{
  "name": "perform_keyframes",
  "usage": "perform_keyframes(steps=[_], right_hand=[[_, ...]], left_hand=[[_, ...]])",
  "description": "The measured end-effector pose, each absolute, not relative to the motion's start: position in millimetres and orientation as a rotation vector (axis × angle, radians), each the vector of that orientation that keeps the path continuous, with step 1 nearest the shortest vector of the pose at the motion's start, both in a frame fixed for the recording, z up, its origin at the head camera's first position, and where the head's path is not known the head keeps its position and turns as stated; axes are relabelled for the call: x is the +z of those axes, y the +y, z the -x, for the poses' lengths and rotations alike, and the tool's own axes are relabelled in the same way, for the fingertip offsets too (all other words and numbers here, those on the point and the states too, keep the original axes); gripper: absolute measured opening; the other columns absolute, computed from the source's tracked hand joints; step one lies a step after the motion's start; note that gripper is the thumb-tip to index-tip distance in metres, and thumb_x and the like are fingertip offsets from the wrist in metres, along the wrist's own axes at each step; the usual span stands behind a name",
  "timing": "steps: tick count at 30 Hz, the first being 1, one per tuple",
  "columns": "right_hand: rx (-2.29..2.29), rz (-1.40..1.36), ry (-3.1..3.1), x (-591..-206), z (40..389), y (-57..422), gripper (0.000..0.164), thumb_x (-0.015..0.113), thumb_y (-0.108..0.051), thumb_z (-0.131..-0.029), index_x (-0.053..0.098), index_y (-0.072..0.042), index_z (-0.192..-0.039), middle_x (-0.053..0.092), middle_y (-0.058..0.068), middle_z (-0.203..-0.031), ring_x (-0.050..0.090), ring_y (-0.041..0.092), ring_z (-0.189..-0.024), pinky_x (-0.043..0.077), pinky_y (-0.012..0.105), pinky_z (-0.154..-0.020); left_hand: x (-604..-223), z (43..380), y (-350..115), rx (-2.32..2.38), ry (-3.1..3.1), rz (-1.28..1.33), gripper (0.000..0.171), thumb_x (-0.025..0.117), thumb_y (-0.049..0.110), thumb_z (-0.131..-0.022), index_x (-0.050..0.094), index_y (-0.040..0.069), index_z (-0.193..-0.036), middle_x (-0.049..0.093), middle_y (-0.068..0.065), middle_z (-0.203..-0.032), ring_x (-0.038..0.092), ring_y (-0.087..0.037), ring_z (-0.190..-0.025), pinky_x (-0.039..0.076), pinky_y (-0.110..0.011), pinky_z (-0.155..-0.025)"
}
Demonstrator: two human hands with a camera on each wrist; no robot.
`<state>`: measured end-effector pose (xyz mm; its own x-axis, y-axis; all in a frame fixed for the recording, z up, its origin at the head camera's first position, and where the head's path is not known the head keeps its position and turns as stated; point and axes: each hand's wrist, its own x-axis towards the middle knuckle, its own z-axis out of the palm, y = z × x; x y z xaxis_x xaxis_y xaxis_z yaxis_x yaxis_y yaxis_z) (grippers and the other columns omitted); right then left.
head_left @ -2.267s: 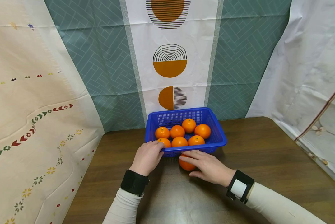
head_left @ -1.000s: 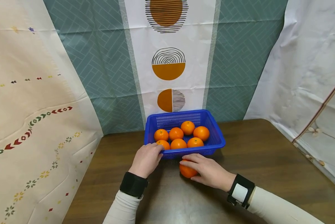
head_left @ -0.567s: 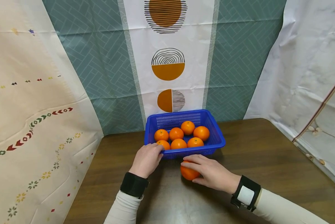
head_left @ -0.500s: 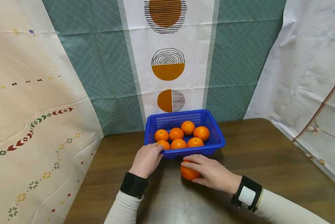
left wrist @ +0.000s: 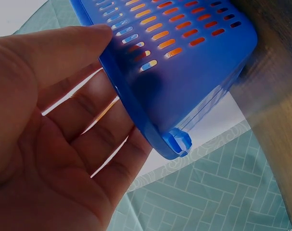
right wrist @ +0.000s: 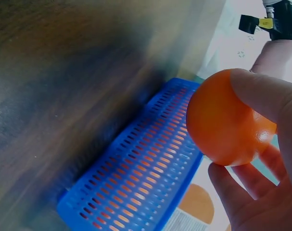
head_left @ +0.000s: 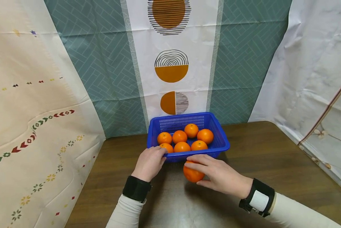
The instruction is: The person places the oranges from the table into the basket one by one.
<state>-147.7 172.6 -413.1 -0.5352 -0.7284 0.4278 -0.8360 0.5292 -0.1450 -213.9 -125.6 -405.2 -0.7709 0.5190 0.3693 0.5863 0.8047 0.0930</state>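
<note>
My left hand [head_left: 148,163] grips the front left rim of a blue plastic basket [head_left: 221,136], thumb [left wrist: 73,48] on the outer wall and fingers over the edge. Several oranges [head_left: 182,147] lie inside the basket, one partly hidden by the left fingers. Just in front of the basket, my right hand [head_left: 220,172] holds another orange [head_left: 193,172] between thumb and fingers. In the right wrist view this orange [right wrist: 222,120] appears raised off the table, with the thumb on one side and fingertips beneath, and the slotted basket wall [right wrist: 136,168] beyond it.
The brown wooden table [head_left: 116,190] extends to both sides of the basket. A green and white patterned cloth [head_left: 110,79] hangs right behind the basket. Pale patterned cloths hang at the left and right of the table.
The right hand and its orange have shifted slightly right and toward me, then risen a little off the table. The left hand stays on the basket rim, and the basket stays in place.
</note>
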Motion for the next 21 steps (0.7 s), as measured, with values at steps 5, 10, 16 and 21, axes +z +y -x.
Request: perform_keyframes(steps=[5, 10, 16, 21], right_hand=[[0.481, -1.299, -2.412, -405.6, 147.9, 172.6, 0.082, 0.102, -0.025, -0.082, 0.063, -0.018, -0.154, 0.059, 0.006, -0.157, 0.062, 0.026, -0.138, 0.059, 0.049, -0.106], [0.494, -1.278, -2.395, -395.3, 150.4, 173.8, 0.083, 0.103, -0.025, -0.081, 0.063, -0.018, -0.154, 0.060, 0.006, -0.156, 0.062, 0.026, -0.139, 0.059, 0.050, -0.106], [0.516, -1.238, -2.387, -378.9, 159.3, 177.6, 0.082, 0.102, -0.024, -0.081, 0.064, -0.017, -0.154, 0.061, 0.006, -0.156, 0.060, 0.027, -0.141, 0.056, 0.050, -0.110], [0.523, -1.187, -2.394, -367.3, 172.9, 182.4, 0.081, 0.102, -0.022, -0.082, 0.064, -0.015, -0.154, 0.061, 0.007, -0.155, 0.060, 0.029, -0.140, 0.055, 0.051, -0.111]], left_hand=[[-404.6, 213.8, -125.0, -0.302, -2.669, 0.844, 0.017, 0.091, 0.013, -0.094, 0.076, 0.011, -0.103, 0.069, -0.004, -0.086, 0.066, -0.026, -0.079, 0.061, -0.043, -0.081], [-404.7, 213.8, -125.3, -0.299, -2.670, 0.842, 0.018, 0.091, 0.013, -0.094, 0.076, 0.011, -0.103, 0.070, -0.004, -0.087, 0.066, -0.026, -0.079, 0.061, -0.044, -0.081], [-405.5, 214.4, -125.9, -0.304, -2.659, 0.848, 0.018, 0.091, 0.013, -0.093, 0.077, 0.011, -0.104, 0.071, -0.004, -0.088, 0.067, -0.027, -0.080, 0.061, -0.044, -0.081], [-405.6, 214.1, -125.5, -0.309, -2.675, 0.841, 0.018, 0.091, 0.014, -0.094, 0.077, 0.011, -0.104, 0.072, -0.004, -0.089, 0.066, -0.026, -0.080, 0.061, -0.043, -0.082]])
